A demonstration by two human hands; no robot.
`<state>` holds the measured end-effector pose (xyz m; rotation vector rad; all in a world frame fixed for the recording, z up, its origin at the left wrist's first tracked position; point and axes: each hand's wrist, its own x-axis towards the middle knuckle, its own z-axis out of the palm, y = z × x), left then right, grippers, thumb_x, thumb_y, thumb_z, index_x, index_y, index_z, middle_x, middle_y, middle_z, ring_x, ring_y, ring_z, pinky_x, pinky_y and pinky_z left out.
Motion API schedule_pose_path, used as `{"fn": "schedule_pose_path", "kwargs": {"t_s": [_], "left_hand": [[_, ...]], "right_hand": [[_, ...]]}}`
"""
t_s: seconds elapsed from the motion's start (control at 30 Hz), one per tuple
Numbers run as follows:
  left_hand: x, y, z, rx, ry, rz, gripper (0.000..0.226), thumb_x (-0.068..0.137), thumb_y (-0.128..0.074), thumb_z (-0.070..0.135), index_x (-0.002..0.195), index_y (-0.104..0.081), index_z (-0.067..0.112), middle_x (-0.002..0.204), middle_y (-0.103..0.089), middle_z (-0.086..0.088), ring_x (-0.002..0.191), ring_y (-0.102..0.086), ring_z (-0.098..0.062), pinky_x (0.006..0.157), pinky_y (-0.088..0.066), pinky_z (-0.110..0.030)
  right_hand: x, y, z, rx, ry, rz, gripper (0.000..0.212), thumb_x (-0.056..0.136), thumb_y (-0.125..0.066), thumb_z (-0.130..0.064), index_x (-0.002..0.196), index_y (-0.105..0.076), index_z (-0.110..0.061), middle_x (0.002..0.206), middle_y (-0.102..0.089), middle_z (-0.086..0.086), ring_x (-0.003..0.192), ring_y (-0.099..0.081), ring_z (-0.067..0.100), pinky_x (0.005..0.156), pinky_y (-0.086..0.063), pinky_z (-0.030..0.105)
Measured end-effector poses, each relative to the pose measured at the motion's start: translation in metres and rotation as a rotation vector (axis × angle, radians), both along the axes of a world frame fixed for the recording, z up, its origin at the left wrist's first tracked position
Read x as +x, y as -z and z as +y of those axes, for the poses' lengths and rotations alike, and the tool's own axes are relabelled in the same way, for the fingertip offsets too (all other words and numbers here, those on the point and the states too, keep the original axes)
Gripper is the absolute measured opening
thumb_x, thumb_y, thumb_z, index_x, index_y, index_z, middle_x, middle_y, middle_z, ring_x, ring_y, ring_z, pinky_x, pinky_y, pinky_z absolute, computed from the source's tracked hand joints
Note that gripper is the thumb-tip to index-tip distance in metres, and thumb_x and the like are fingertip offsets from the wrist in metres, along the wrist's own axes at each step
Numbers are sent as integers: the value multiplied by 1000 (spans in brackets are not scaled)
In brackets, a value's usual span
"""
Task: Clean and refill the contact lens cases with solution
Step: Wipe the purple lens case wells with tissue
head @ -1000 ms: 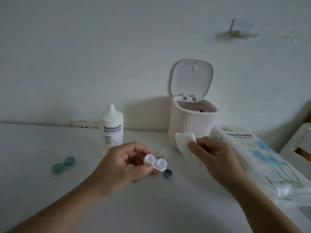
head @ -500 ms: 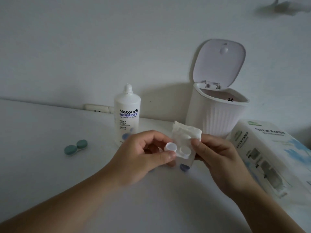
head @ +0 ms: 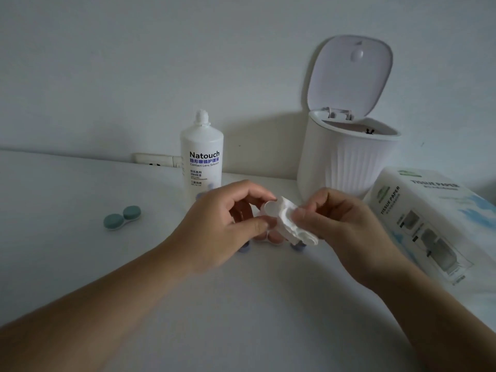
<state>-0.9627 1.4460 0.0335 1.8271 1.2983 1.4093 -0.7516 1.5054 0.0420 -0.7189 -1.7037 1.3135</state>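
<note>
White table (head: 67, 264), smooth and matte, fills the lower frame. Right edge: one soft plastic-wrapped tissue pack (head: 429, 218). Upper right: one ribbed white bin (head: 343, 162), its rounded lid raised. Centre: one cylindrical white solution bottle (head: 201, 159), uncapped. At centre, the left hand (head: 222, 226) pinches one clear lens case (head: 271, 210); the right hand (head: 346, 226) presses one crumpled tissue (head: 295, 226) into it. Left: one capped teal lens case (head: 122, 217). Two blue caps (head: 298, 247) lie beneath the hands.
</note>
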Motion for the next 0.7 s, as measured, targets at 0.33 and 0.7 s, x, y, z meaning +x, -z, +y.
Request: {"fn": "schedule_pose_path", "kwargs": {"t_s": [0.33, 0.7], "left_hand": [[1, -2, -3, 77, -35, 172, 33, 89, -73, 2, 107, -71, 29, 96, -72, 13, 78, -65, -19, 72, -53, -21], [9, 2, -6, 141, -22, 188, 29, 73, -89, 21, 81, -61, 17, 76, -64, 1, 73, -58, -16, 67, -48, -25]], "right_hand": [[-3, -3, -9, -70, -173, -229, 24, 90, -67, -36, 95, -76, -14, 87, -77, 15, 73, -74, 29, 63, -58, 29], [-2, -3, -9, 3, -128, -205, 25, 98, -58, -28, 87, -74, -13, 77, -75, 15, 64, -71, 24, 56, -51, 26]]}}
